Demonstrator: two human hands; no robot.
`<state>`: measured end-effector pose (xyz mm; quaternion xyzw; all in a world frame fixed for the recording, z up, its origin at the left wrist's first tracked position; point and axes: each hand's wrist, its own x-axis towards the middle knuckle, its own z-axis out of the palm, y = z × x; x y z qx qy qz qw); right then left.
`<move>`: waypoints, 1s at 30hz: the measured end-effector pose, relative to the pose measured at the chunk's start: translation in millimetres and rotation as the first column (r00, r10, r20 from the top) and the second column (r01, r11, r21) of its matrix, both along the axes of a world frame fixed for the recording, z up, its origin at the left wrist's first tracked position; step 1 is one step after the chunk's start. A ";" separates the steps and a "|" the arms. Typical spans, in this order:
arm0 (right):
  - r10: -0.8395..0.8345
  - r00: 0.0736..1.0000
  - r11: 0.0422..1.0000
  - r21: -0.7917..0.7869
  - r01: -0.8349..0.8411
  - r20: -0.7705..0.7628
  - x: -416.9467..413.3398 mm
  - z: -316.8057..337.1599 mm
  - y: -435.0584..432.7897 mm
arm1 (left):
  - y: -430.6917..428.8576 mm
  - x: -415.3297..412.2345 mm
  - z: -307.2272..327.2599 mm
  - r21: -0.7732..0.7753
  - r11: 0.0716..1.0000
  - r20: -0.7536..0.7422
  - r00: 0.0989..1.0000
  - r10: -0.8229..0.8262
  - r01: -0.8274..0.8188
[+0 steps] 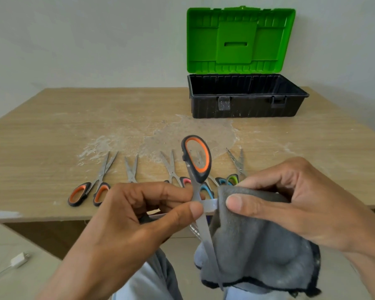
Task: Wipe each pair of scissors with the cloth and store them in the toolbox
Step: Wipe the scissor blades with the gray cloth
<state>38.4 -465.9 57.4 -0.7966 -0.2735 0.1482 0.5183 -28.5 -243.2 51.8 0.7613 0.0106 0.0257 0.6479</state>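
Note:
My left hand (139,217) holds a spread-open pair of scissors with an orange and black handle (197,159) near the table's front edge. One blade points right, the other hangs down. My right hand (290,204) pinches a grey cloth (258,245) around the blade that points right. Several other scissors lie in a row on the table: an orange-handled pair (89,189) at the left, then steel blades (131,169), a pink-handled pair (175,174), blue handles (206,190) and a green-handled pair (236,169). The toolbox (247,96) stands at the back right, its green lid up and its black tub seemingly empty.
The wooden table (52,126) has white dusty smears at its middle. A white charger with a cable (17,259) lies on the floor at the lower left. My knees show under the hands.

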 end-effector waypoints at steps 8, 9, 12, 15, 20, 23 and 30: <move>-0.039 0.998 0.999 0.039 0.037 0.052 -2.1 -4.3 1.6 | -0.2 -1.2 -2.6 0.062 0.998 0.049 0.999 0.002 -0.005; -0.039 0.998 0.999 0.035 0.037 0.057 -3.3 -3.6 3.8 | -0.4 -1.6 -2.6 0.073 0.997 0.051 0.999 0.002 -0.006; -0.005 0.997 1.000 0.006 0.004 0.072 -5.8 -1.1 4.8 | -1.2 -3.7 0.6 0.074 0.997 0.048 0.999 -0.001 -0.003; 0.004 0.998 0.999 -0.038 -0.002 0.056 -2.3 1.9 -2.7 | -0.7 -5.3 4.4 0.033 0.999 0.011 0.999 0.041 -0.041; 0.037 0.999 0.997 -0.071 -0.035 0.032 1.0 -2.8 -5.8 | 1.1 -2.9 2.3 0.090 0.994 0.021 0.998 -0.063 0.061; 0.083 0.993 0.994 -0.076 -0.077 0.083 -2.7 -5.5 2.0 | -3.3 -1.8 0.9 0.110 0.987 0.033 0.992 -0.120 0.116; 0.036 0.999 0.996 -0.079 -0.035 0.007 2.7 -2.5 -10.0 | 3.4 -1.8 0.2 0.013 0.999 -0.017 0.999 -0.049 0.049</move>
